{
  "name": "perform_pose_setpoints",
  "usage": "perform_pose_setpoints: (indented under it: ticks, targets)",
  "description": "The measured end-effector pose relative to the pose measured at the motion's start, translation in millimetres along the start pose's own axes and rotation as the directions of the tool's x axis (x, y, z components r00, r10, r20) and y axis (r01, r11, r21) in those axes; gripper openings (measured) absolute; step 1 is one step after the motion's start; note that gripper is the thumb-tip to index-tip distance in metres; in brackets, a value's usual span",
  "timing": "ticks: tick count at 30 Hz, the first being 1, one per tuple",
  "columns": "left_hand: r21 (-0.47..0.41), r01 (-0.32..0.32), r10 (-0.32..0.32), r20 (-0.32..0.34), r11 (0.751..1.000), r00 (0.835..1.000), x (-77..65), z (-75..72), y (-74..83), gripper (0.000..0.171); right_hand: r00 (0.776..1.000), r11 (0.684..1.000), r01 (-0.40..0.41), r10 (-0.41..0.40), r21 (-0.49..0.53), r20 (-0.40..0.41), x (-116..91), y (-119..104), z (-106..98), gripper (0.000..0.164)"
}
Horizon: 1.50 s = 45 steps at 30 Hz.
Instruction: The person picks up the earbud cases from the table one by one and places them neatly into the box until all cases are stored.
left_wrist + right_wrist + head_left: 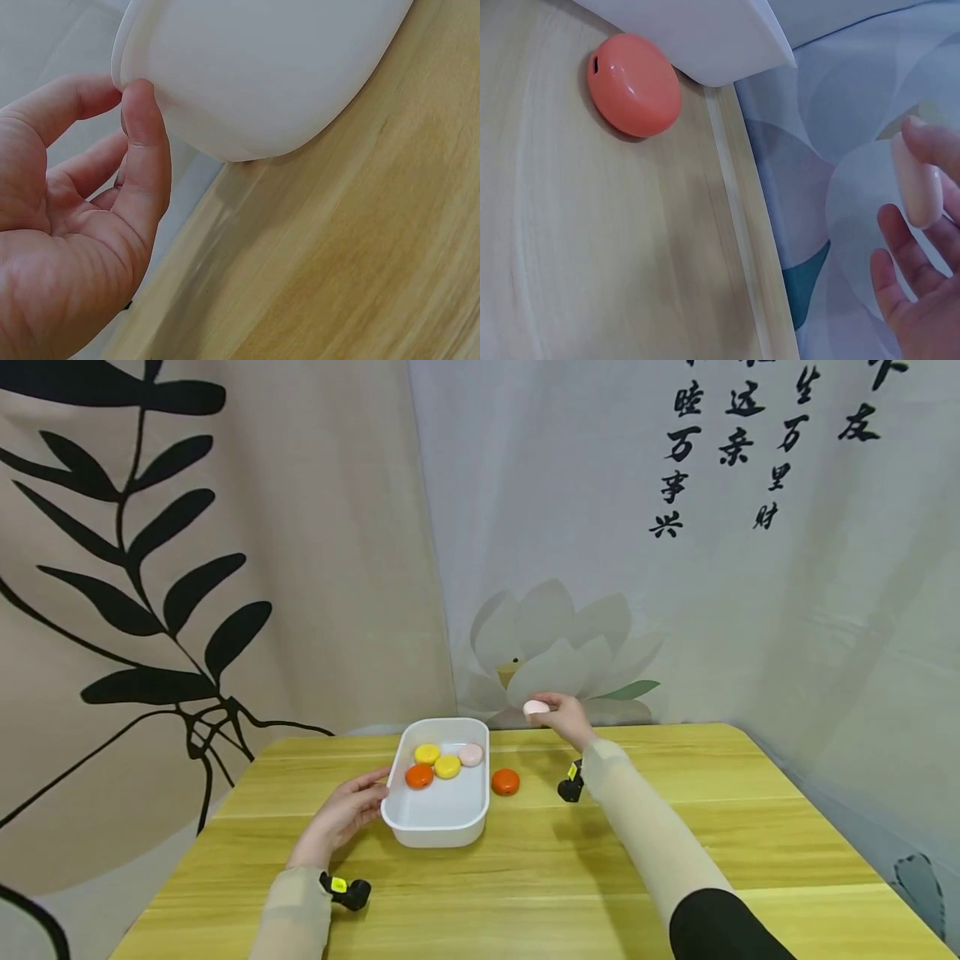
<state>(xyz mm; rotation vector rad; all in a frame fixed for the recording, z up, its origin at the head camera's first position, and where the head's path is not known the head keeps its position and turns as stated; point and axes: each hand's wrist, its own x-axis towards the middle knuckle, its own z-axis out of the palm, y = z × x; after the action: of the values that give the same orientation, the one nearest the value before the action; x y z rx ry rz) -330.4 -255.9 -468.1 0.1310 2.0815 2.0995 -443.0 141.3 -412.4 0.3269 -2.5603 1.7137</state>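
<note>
My left hand is at the left side of a white plastic bin, and in the left wrist view its thumb and index finger pinch the rim. Inside the bin lie two yellow round cases, an orange one and a pale pink one. Above the table's far edge, my right hand pinches another pale pink round case between thumb and fingers. Just right of the bin, a glossy orange round case rests on the wood, with a small dark slot in its edge.
The bin stands on a wooden table near its far edge. Behind hangs a curtain with dark leaves, a pale flower and writing. A small black camera is strapped to each wrist.
</note>
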Motion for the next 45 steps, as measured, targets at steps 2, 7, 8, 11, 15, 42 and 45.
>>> perform_pose_setpoints:
  ticks: [2, 7, 8, 11, 15, 42, 45]
  targets:
    - [0.005, -0.004, 0.004, 0.001, 1.000, 1.000, 1.1, -1.9, 0.1, 0.055, 1.000, 1.000, 0.002, -0.002, -0.004, 0.005, 1, -2, 1, 0.053]
    - [0.021, -0.007, 0.007, -0.003, 1.000, 1.000, 1.8, -5.8, 0.9, 0.056, 1.000, 1.000, 0.003, -0.003, -0.023, 0.006, 5, -8, 6, 0.054]
    - [0.022, -0.006, 0.006, -0.002, 1.000, 1.000, 1.3, -6.3, 1.1, 0.056, 1.000, 1.000, 0.007, -0.007, -0.026, 0.007, 5, -9, 7, 0.054]
    - [0.018, -0.004, 0.004, -0.008, 1.000, 1.000, 0.1, -6.6, 1.7, 0.056, 1.000, 0.999, 0.018, -0.018, -0.035, 0.010, 6, -15, 10, 0.055]
    - [0.015, -0.006, 0.006, -0.004, 1.000, 1.000, 0.1, -5.8, 2.1, 0.057, 1.000, 0.999, 0.024, -0.024, -0.031, 0.013, 8, -20, 11, 0.056]
    - [-0.005, 0.012, -0.012, -0.011, 1.000, 1.000, 1.0, -1.0, -1.3, 0.057, 0.995, 0.996, 0.089, -0.088, -0.017, 0.037, 16, -49, 16, 0.055]
    - [-0.005, 0.011, -0.011, -0.012, 1.000, 1.000, 1.2, -0.7, -1.7, 0.057, 0.995, 0.996, 0.087, -0.087, -0.011, 0.041, 18, -49, 17, 0.055]
